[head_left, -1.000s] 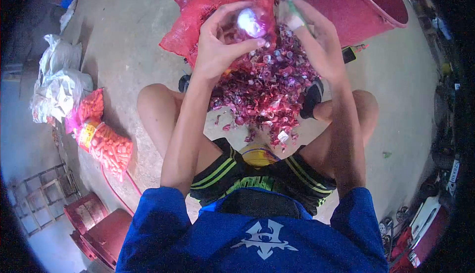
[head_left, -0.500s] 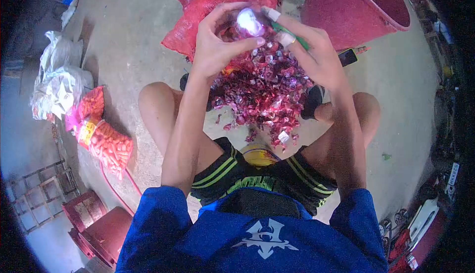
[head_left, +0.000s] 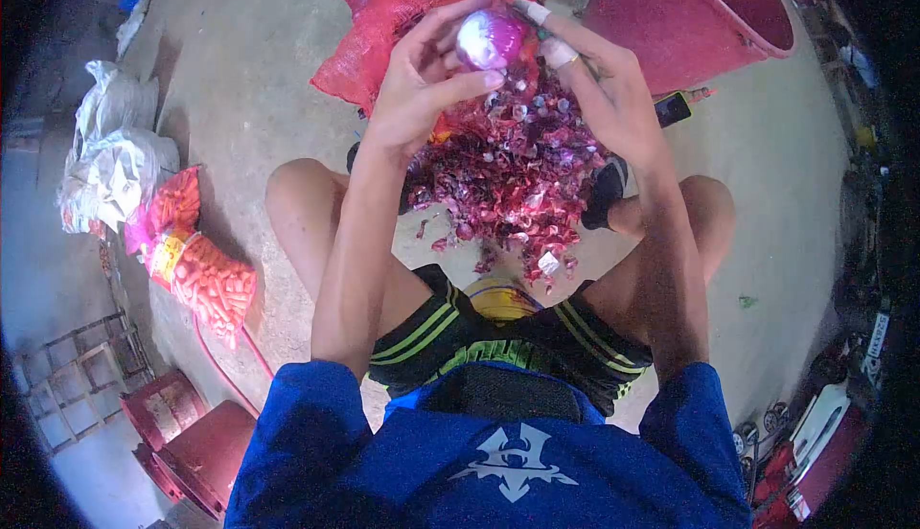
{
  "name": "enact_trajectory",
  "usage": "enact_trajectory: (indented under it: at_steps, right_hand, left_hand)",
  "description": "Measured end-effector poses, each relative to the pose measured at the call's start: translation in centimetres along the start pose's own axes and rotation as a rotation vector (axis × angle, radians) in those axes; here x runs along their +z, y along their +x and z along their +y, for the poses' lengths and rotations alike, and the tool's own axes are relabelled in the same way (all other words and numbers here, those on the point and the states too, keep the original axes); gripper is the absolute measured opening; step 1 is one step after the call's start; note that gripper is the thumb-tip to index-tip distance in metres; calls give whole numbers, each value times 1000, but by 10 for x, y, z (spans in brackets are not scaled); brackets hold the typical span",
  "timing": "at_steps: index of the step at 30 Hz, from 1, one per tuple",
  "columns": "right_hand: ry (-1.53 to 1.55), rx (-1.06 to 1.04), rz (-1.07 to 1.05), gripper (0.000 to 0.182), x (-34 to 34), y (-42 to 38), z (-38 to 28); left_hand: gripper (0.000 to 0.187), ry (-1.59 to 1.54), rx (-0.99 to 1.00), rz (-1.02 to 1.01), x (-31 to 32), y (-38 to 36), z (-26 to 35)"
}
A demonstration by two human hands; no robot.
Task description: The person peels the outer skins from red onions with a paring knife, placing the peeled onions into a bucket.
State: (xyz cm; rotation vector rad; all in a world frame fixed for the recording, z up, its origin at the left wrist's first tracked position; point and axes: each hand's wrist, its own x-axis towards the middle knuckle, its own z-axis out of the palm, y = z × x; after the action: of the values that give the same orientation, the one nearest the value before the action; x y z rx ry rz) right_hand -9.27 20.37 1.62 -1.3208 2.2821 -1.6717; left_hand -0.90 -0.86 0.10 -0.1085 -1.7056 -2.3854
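Note:
A peeled-looking red onion (head_left: 490, 40), shiny white on one side and purple on the other, sits in my left hand (head_left: 417, 93), between the thumb and curled fingers. Beside it on the right is my right hand (head_left: 618, 98), with white tape around the thumb and index finger. Its fingers are closed on a small green-handled tool (head_left: 553, 38); the blade end is too blurred to make out. Below both hands, a pile of purple onion skins (head_left: 517, 170) lies on the floor between my crossed legs.
Red mesh sacks (head_left: 383, 40) lie ahead, with a big pink tub (head_left: 671, 31) to their right. Near the tub is a phone (head_left: 673, 109). Leftward stand a bag of orange pieces (head_left: 216, 280), white sacks (head_left: 125, 174) and a red plastic stool (head_left: 206, 452). A motorbike (head_left: 815, 433) is at lower right.
The onion has turned in my left hand, so more of its purple side shows. My right hand has shifted slightly, and less of the green handle is visible.

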Motion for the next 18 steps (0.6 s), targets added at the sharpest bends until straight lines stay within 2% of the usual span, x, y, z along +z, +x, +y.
enact_trajectory:
  at_steps: [1,2,6,9,11,14,18]
  right_hand:
    - [59,68,-9,39,1,-1,-3]
    - [118,136,-17,38,2,0,-5]
    - [182,74,-43,38,12,-3,2]
    - [164,174,30,38,11,1,6]
    - [162,228,104,38,8,3,13]
    - [115,311,121,37,9,7,11]
    - [45,205,195,38,11,8,22]
  left_hand:
    - [72,-153,-35,3,1,1,-1]
    - [72,-151,-32,4,2,1,-4]
    - [69,-174,-72,129,9,7,-20]
    - [67,-145,-79,169,11,7,-22]
    - [66,-300,-81,55,11,7,-19]
    - [69,-382,-108,25,10,7,-19]
    - [73,-395,-118,4,6,11,-25]
